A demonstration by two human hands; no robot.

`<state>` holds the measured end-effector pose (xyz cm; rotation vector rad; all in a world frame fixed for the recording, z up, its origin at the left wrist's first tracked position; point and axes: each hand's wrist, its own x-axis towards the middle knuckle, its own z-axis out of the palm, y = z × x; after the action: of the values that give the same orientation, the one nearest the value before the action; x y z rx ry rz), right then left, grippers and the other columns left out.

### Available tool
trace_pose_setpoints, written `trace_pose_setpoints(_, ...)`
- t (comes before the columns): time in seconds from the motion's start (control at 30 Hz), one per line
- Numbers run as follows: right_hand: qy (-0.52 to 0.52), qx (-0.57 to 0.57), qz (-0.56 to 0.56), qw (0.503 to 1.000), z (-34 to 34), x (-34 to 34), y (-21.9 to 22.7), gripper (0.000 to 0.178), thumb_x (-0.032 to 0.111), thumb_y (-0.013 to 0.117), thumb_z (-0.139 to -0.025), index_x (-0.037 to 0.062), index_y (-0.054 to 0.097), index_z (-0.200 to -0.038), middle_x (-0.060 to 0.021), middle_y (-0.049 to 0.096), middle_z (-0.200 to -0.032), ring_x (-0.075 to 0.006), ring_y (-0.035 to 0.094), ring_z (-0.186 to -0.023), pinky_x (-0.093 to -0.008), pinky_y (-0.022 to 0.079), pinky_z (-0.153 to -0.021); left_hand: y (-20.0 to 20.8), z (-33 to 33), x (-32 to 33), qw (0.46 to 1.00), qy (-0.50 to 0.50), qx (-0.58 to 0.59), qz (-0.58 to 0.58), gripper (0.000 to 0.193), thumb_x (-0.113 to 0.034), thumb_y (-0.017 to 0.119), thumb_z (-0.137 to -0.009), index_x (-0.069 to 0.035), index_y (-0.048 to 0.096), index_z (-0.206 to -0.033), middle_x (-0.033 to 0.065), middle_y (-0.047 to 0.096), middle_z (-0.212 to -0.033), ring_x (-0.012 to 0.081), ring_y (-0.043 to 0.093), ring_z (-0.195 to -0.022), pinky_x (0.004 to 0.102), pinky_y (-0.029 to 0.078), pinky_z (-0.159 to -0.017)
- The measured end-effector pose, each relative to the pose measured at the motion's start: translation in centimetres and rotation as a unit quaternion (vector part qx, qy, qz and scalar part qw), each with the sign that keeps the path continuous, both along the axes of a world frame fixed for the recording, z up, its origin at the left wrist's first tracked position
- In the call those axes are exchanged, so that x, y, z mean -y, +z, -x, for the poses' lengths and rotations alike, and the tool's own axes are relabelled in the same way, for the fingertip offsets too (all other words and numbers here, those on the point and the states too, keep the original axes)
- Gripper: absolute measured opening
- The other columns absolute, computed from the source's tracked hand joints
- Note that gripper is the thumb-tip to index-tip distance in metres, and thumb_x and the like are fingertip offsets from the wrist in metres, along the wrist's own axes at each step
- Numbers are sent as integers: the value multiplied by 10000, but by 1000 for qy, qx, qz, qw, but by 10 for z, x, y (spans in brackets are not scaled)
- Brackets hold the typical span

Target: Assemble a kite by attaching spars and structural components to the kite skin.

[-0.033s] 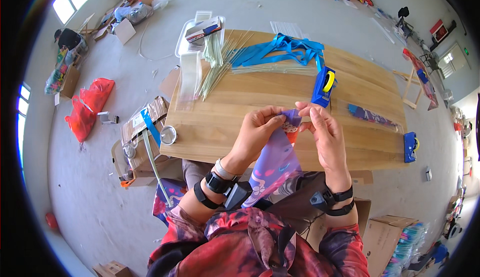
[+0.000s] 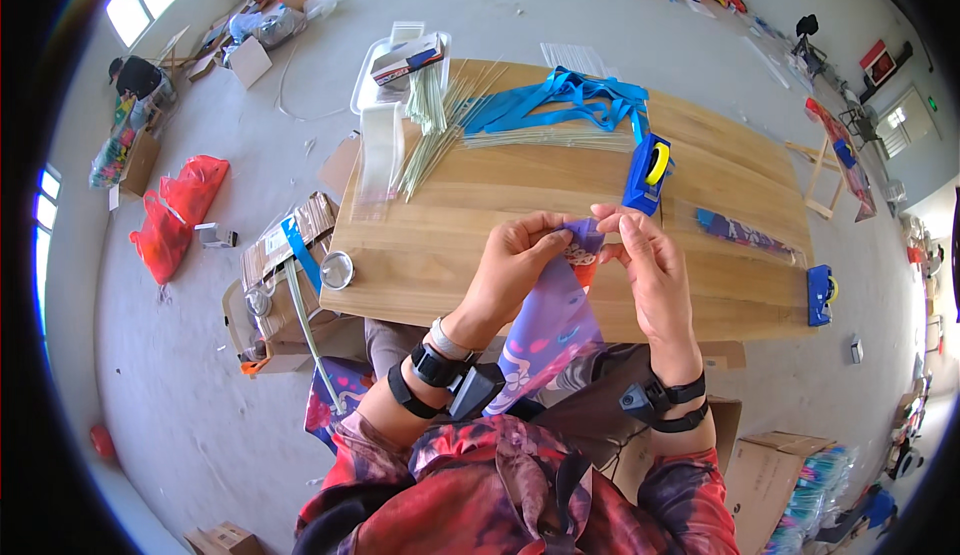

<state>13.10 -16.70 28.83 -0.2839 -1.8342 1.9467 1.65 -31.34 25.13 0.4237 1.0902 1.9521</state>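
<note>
A purple printed cloth (image 2: 550,330) with pink and white figures hangs between my hands and runs down over my lap. My left hand (image 2: 522,260) pinches its upper end between thumb and fingers. The fingertips of my right hand (image 2: 650,270) are bent together at the top right edge of that end. A small red patch of the cloth shows between the hands. Beyond them on the table stands a blue tape dispenser (image 2: 648,173) with a yellow roll. To the right lies a folded blue and purple printed strip (image 2: 745,233).
On the wooden table (image 2: 450,245) lie blue ribbon (image 2: 560,100), thin pale sticks (image 2: 430,145) and a white tray (image 2: 368,80). A round clear container (image 2: 337,271) sits at the left edge, a second tape dispenser (image 2: 822,295) at the right. Cardboard boxes (image 2: 775,485) stand beside me.
</note>
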Motion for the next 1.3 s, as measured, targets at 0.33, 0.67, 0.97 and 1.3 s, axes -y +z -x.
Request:
trace_pose_setpoints(0.33,-25,15,-9,1000,0,6,-2,287,207,536,-1098,-29,698,-1078,-96,687,-1198,-89,602,-956,-251,488,-821,0,1,1,1000,-9,-9,-15,247,-79,595,-1040,65,651,-1232,95,732,-1090,121,692,-953,257,565,-862)
trace_pose_setpoints(0.67,-43,24,-40,998,2,8,-4,283,202,535,-1100,-35,686,-1067,-82,671,-1188,-83,594,-995,-249,482,-873,0,1,-1,1000,-11,-6,-6,242,-78,600,-1037,61,654,-1229,92,733,-1083,116,691,-942,256,569,-852)
trace_pose_setpoints(0.97,-49,16,-59,997,2,8,-10,257,183,536,-1099,-40,663,-1102,-74,674,-1166,-88,601,-1045,-255,490,-912,-1,-1,-3,1000,-10,0,-11,241,-73,602,-1035,60,651,-1229,108,737,-1094,124,701,-948,259,578,-847)
trace_pose_setpoints(1.3,-78,26,-67,994,3,15,-12,210,158,545,-1092,-28,642,-1089,-85,680,-1146,-98,616,-1060,-248,490,-931,-1,-1,-1,1000,-1,-14,-15,231,-63,602,-1029,64,655,-1215,95,738,-1060,118,698,-922,254,575,-837)
